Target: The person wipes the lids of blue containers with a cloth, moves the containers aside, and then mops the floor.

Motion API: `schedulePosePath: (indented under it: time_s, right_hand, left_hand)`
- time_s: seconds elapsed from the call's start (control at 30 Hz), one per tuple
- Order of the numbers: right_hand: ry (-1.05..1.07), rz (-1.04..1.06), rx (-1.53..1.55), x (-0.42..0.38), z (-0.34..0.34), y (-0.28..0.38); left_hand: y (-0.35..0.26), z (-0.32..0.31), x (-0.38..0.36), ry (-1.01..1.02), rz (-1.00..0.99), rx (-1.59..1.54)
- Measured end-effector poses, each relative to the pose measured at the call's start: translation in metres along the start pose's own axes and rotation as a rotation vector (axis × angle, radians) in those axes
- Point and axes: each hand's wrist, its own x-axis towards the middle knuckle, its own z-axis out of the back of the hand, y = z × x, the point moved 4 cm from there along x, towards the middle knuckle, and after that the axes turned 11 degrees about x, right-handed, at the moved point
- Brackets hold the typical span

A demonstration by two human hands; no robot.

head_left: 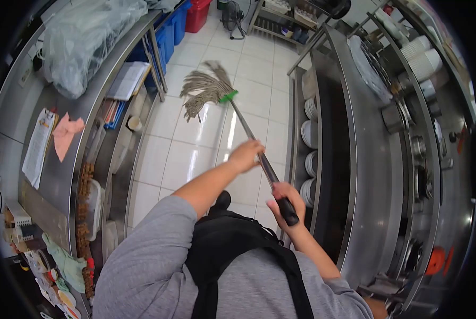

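A string mop with a grey-beige head and a green clamp is over the white tiled floor, its strands fanned out to the left. Its metal handle slants down to a black grip near my body. Midway along the handle, my left hand has its fingers wrapped round the shaft. My right hand holds the handle lower down, at the black grip.
Steel counters line the left side, with a plastic bag and a pink cloth on top. Shelves of plates and a steel counter stand on the right. A fan and blue bins are ahead.
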Motion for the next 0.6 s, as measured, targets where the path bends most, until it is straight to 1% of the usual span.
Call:
schedulePosePath:
  time_s: [0.07,0.17,0.23,0.27,0.3,0.33,0.37,0.43,0.47,0.5,0.53,0.57,0.6]
  right_hand:
    - [0.04,0.088,-0.021,0.03,0.032,0.016]
    - [0.123,0.327,0.003,0.096,0.071,0.043]
    - [0.125,0.365,0.199,0.146,0.084,0.045]
    - [0.111,0.358,0.198,0.166,0.086,0.035]
    - [0.093,0.413,0.346,0.186,0.086,0.025]
    - [0.073,0.469,0.49,0.208,0.086,0.015]
    - [0.027,0.491,0.481,0.231,0.087,0.008]
    - [-0.26,0.537,0.452,0.27,0.093,-0.031]
    - [-0.328,0.544,0.433,0.293,0.094,-0.056]
    - [-0.374,0.535,0.45,0.314,0.091,-0.084]
    - [-0.356,0.528,0.427,0.337,0.087,-0.115]
    - [-0.338,0.523,0.4,0.362,0.086,-0.149]
    - [-0.35,0.456,0.31,0.389,0.083,-0.182]
  left_hand:
    - [-0.014,0.008,0.03,0.04,-0.084,-0.156]
    - [-0.032,0.041,0.078,0.1,-0.122,-0.207]
    - [-0.022,0.047,0.116,0.109,-0.171,-0.37]
    - [-0.013,0.045,0.14,0.054,-0.19,-0.44]
    - [0.005,0.038,0.159,0.068,-0.195,-0.442]
    - [0.025,0.024,0.179,0.106,-0.224,-0.377]
    - [0.043,0.016,0.203,0.141,-0.256,-0.314]
    - [0.083,-0.002,0.264,0.144,-0.308,-0.352]
    - [0.103,-0.011,0.293,0.142,-0.343,-0.392]
    - [0.129,-0.022,0.325,0.147,-0.37,-0.359]
    - [0.158,-0.029,0.356,0.154,-0.455,-0.333]
    - [0.193,-0.036,0.391,0.12,-0.448,-0.349]
    - [0.228,-0.048,0.423,0.082,-0.432,-0.37]
